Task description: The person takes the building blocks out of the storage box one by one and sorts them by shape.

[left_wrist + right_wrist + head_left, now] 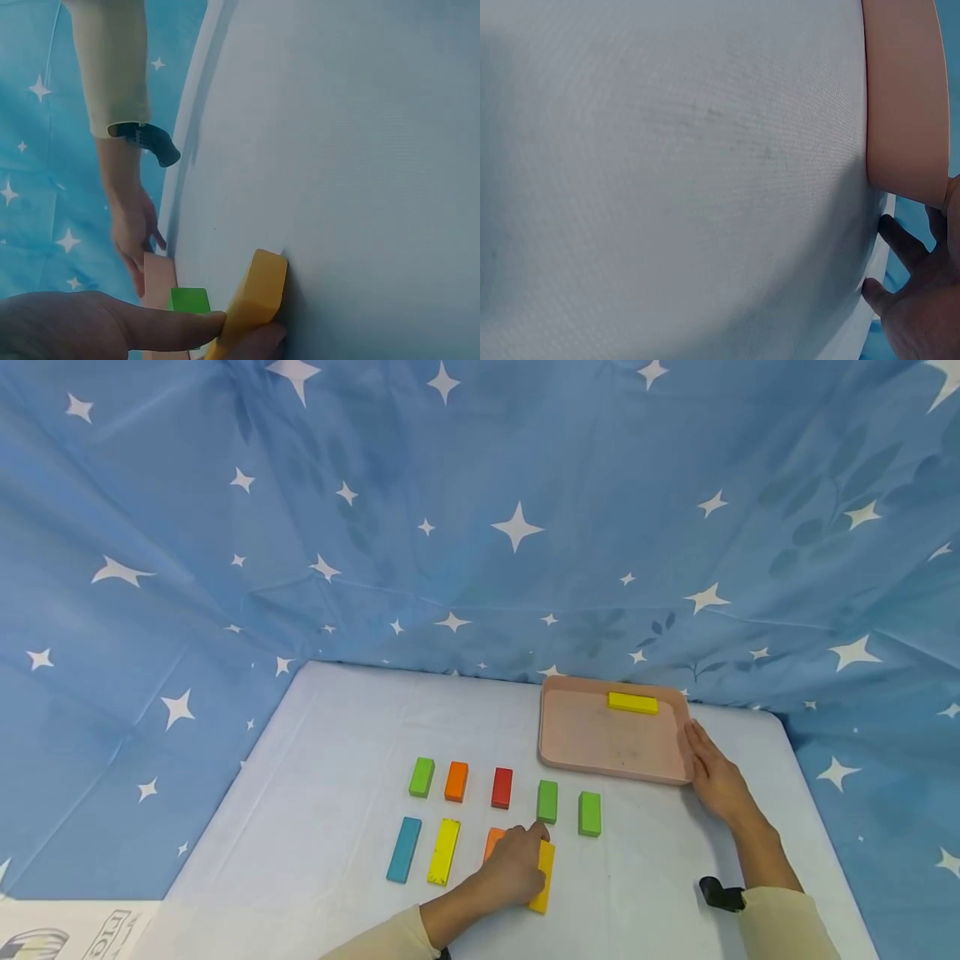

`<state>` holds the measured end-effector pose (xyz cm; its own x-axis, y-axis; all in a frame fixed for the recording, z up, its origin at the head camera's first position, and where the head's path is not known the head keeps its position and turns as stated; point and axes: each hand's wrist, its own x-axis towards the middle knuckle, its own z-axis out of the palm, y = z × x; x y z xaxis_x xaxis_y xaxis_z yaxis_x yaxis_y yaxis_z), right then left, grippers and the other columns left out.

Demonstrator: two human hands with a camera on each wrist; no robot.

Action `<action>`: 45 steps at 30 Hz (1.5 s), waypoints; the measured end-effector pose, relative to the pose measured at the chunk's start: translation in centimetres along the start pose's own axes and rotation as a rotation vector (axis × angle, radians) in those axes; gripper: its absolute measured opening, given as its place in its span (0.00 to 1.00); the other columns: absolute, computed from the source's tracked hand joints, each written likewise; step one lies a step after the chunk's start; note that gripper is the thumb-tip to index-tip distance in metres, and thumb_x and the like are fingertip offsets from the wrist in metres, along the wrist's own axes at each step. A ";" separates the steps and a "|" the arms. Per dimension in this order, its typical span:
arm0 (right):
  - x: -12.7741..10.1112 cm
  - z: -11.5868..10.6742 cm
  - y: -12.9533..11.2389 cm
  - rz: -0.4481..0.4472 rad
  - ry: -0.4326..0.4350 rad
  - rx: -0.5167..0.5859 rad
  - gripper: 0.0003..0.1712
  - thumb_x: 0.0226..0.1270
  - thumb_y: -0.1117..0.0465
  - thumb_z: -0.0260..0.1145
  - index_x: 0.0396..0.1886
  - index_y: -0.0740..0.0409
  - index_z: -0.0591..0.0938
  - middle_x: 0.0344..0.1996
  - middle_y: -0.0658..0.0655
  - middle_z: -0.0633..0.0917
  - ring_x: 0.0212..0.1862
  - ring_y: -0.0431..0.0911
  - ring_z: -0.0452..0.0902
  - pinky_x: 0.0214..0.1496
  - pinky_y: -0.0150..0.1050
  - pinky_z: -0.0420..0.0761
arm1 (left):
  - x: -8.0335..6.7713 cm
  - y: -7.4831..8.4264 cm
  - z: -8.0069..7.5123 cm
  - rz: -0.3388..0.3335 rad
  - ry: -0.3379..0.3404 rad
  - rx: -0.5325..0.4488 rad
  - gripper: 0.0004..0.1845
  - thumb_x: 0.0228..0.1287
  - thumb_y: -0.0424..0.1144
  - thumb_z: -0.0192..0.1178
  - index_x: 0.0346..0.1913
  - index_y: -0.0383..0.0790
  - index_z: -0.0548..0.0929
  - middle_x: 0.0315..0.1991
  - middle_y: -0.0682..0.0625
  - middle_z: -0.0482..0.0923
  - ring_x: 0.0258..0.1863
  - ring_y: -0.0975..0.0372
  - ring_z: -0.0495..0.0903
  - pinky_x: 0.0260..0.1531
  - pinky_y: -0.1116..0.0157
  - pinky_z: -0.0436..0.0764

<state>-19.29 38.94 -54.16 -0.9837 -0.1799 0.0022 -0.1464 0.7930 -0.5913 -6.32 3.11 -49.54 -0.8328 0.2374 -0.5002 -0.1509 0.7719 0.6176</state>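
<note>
My left hand (516, 865) pinches an amber-yellow block (546, 878) between thumb and fingers near the front of the white table. In the left wrist view, the thumb lies along one side of this amber block (259, 289). An orange block (492, 841) is partly hidden behind that hand, and a green block (547, 802) lies just beyond it. My right hand (718, 779) rests against the right wall of a pink tray (585, 739), its fingers extended. Inside the tray, along the far wall, lies a yellow block (632, 702). The right wrist view shows the tray's corner (907, 105) beside spread fingers.
Another green block (589, 814) lies right of the left hand. To its left are a red block (502, 787), an orange one (456, 782), a green one (422, 777), a long yellow one (443, 852) and a blue one (404, 850). A starry blue curtain (480, 568) hangs behind the table.
</note>
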 end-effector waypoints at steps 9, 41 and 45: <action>0.0 0.2 0.4 -0.006 0.017 0.006 0.32 0.86 0.61 0.40 0.84 0.60 0.51 0.84 0.64 0.50 0.81 0.70 0.47 0.77 0.69 0.52 | 0.1 0.3 0.5 0.008 0.031 0.101 0.25 0.57 0.28 0.69 0.59 0.36 0.80 0.35 0.46 0.73 0.30 0.57 0.71 0.26 0.65 0.71; -0.2 -0.1 0.4 -0.006 0.014 0.021 0.32 0.87 0.60 0.39 0.84 0.61 0.50 0.84 0.65 0.49 0.81 0.70 0.47 0.78 0.69 0.51 | 0.2 2.4 -2.6 0.136 0.083 0.258 0.23 0.63 0.33 0.69 0.60 0.30 0.80 0.37 0.44 0.77 0.26 0.61 0.72 0.22 0.71 0.73; 0.0 -0.1 0.3 -0.005 0.004 0.026 0.32 0.87 0.60 0.39 0.84 0.61 0.50 0.84 0.65 0.48 0.81 0.71 0.47 0.77 0.70 0.52 | 1.6 3.3 -3.8 0.194 0.097 0.317 0.09 0.64 0.34 0.68 0.45 0.35 0.83 0.29 0.50 0.75 0.23 0.62 0.72 0.20 0.70 0.73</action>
<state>-19.31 39.22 -54.30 -0.9835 -0.1810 0.0084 -0.1482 0.7769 -0.6120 -10.19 3.78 -45.95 -0.8785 0.3515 -0.3235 0.1739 0.8660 0.4688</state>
